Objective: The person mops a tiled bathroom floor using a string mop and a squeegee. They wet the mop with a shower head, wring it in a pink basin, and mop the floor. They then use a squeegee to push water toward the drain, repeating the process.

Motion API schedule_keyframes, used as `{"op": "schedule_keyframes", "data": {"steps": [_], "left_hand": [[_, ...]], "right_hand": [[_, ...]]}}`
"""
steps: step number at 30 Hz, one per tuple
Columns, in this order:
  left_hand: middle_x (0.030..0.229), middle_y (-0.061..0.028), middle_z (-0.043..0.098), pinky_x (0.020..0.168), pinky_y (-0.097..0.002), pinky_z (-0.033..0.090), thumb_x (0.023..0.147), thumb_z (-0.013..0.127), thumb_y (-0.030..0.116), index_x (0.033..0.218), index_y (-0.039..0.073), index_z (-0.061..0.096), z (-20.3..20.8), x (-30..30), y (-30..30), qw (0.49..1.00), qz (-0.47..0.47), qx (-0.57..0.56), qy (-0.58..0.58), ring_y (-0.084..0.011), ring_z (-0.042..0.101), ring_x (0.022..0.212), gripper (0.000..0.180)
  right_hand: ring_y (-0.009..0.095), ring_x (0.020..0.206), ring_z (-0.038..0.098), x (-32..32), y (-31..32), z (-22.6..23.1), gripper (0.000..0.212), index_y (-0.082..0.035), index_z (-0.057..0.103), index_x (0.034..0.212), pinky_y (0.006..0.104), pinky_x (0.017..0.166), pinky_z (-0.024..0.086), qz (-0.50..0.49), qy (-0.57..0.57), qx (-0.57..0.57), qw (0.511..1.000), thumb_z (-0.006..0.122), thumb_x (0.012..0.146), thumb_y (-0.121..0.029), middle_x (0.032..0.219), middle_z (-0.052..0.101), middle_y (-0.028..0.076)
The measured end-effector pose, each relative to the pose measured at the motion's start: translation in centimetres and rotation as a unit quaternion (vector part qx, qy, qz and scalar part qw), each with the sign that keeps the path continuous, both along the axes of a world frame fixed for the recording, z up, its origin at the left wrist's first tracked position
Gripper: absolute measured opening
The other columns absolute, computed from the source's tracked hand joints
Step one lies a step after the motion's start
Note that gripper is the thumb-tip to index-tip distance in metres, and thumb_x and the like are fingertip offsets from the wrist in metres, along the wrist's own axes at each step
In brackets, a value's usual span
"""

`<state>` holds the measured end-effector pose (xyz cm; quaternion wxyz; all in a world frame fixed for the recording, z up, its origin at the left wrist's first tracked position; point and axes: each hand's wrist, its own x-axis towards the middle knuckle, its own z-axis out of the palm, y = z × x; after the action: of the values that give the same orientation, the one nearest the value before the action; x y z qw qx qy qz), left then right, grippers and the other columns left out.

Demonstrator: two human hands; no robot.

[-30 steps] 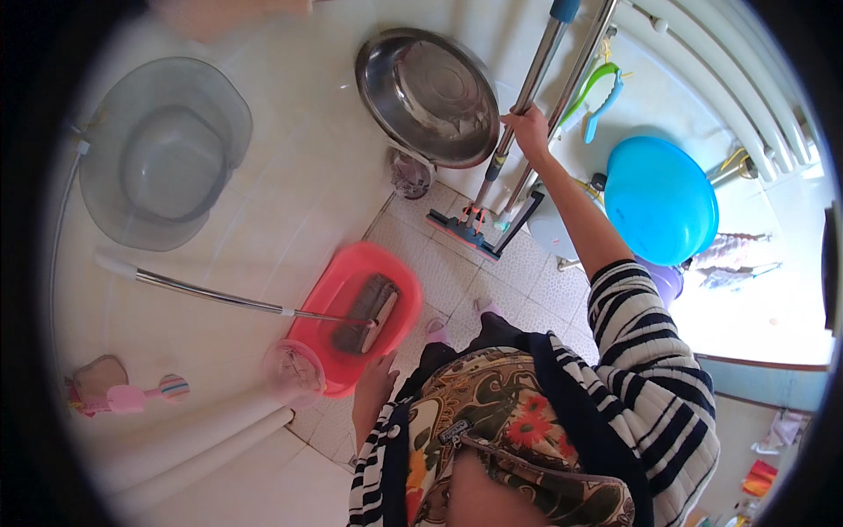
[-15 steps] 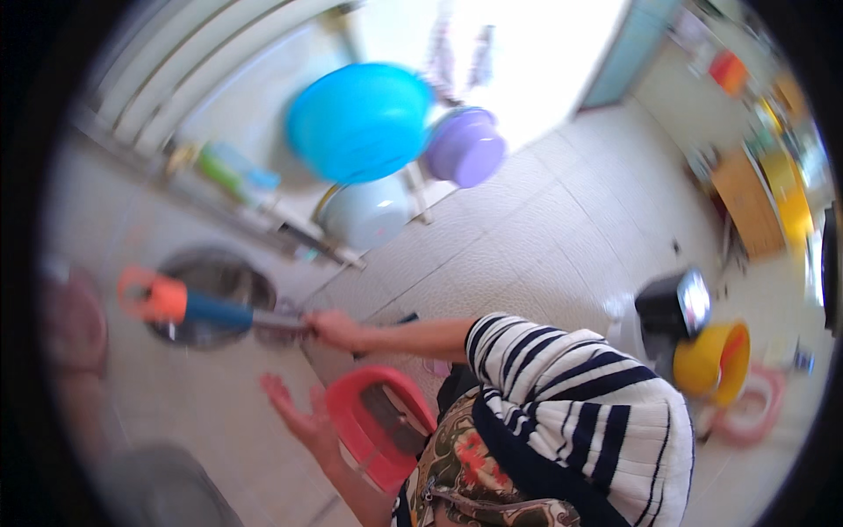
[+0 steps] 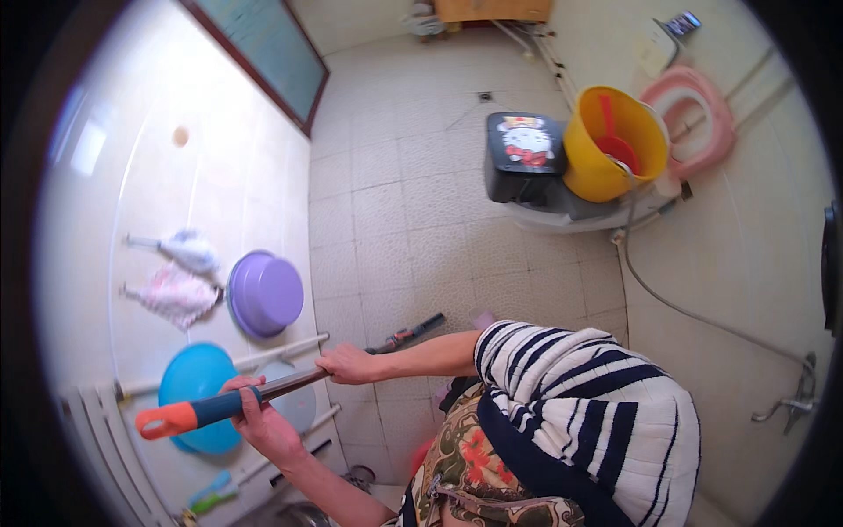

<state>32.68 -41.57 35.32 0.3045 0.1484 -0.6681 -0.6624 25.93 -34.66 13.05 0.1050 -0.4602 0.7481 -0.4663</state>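
A long pole [image 3: 294, 381] slants across in front of me, with a blue sleeve and an orange looped end at the left. My left hand [image 3: 268, 430] is closed around the blue grip, its thumb laid over the top. Farther down, my right hand [image 3: 347, 363] wraps the metal shaft. Beyond that hand, the pole's dark lower end with a red part [image 3: 413, 334] reaches over the tiled floor. What kind of head it has cannot be made out.
Blue [image 3: 198, 378] and purple basins [image 3: 266, 294] stand by the left wall, near a white rack [image 3: 263, 356]. At the far right are a black bin [image 3: 524, 158], a yellow bucket [image 3: 606, 140] and a pink ring-shaped seat [image 3: 702, 123]. A hose [image 3: 676, 303] runs to a wall tap [image 3: 795, 404].
My view has swung to the right, toward the far floor and bucket. My left hand, open and apart from the pole before, now grips its blue sleeve. My right hand still holds the shaft.
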Motion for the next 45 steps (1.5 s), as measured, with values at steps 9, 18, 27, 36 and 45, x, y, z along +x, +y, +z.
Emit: {"op": "schedule_keyframes", "data": {"steps": [9,18,27,36,45], "left_hand": [[0.103,-0.0058,0.052,0.112,-0.0456,0.019,0.088,0.061,0.011,0.091,0.01,0.048,-7.5,-8.1,2.4,0.98,-0.195,0.024,0.012,-0.0322,0.034,0.133,0.013],[0.136,-0.0063,0.044,0.094,-0.0376,0.046,0.092,0.055,0.016,0.128,0.013,0.049,-20.3,-3.6,2.3,0.825,-0.162,0.417,-0.346,-0.0298,0.05,0.12,0.036],[0.105,-0.0055,0.059,0.084,-0.0291,0.047,0.086,0.067,0.014,0.14,0.006,0.03,-22.3,23.4,-6.7,0.739,-0.247,0.272,-0.564,-0.0168,0.06,0.092,0.066],[0.072,-0.0105,0.061,0.058,-0.0342,0.047,0.083,0.065,0.02,0.099,0.003,0.05,-26.7,5.9,-8.2,0.793,-0.331,-0.113,-0.498,-0.0222,0.062,0.067,0.028],[0.065,-0.0152,0.059,0.046,-0.0378,0.046,0.082,0.062,0.019,0.104,0.001,0.044,-20.9,-30.1,3.7,0.722,-0.377,-0.008,-0.581,-0.0259,0.061,0.051,0.034]], "right_hand": [[0.039,0.084,0.061,-13.9,3.0,-5.9,0.021,-0.005,0.047,0.105,0.0475,0.068,0.053,-0.422,-0.19,0.026,0.886,0.053,0.087,-0.016,0.1,0.053,0.021],[0.024,0.052,0.055,-12.3,0.2,-16.4,0.029,-0.001,0.041,0.101,0.0432,0.044,0.05,-0.417,-0.734,-0.182,0.505,0.056,0.089,-0.022,0.066,0.052,0.011],[0.022,0.04,0.05,7.6,-2.0,-16.5,0.022,-0.011,0.035,0.094,0.04,0.034,0.038,-0.438,-0.725,0.017,0.531,0.051,0.086,-0.024,0.052,0.047,0.01],[0.024,0.037,0.051,-6.7,-4.5,-20.0,0.017,-0.003,0.043,0.072,0.0395,0.033,0.036,-0.489,-0.685,0.001,0.539,0.049,0.083,-0.014,0.049,0.05,0.013],[0.022,0.043,0.055,-37.3,9.2,-18.3,0.016,0.001,0.051,0.084,0.0359,0.036,0.041,-0.42,-0.693,-0.003,0.586,0.054,0.086,-0.015,0.057,0.056,0.013]]}}
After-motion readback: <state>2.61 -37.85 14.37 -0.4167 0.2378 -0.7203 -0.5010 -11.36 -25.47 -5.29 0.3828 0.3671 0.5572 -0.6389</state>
